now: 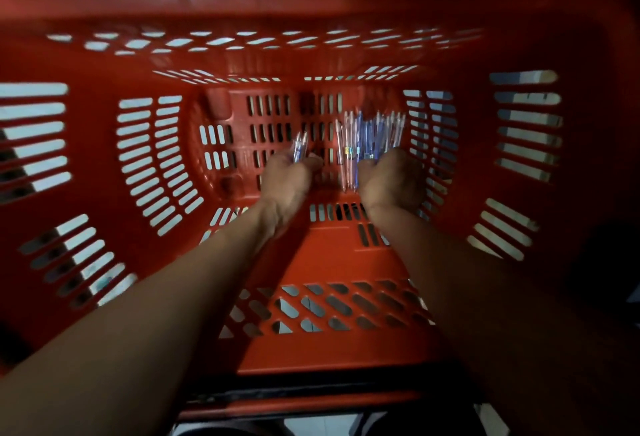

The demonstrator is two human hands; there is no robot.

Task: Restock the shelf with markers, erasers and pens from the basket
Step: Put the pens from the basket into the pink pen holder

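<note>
Red slotted plastic is surrounding both my arms as I am reaching down into the deep basket, whose walls are rising on every side of the view. My left hand is sitting just at eleven o'clock of the frame's centre, its fingers curling round a small bunch of clear pens whose tips are pointing toward twelve o'clock. My right hand is lying close beside it at three o'clock from the left one, its fingers closing on a much larger bundle of pens that is fanning out toward twelve and one o'clock, with blue and pinkish barrels showing through the blur. Both bunches are staying low inside the basket, near its perforated floor, and motion blur is hiding whether either bundle is touching that floor.
</note>
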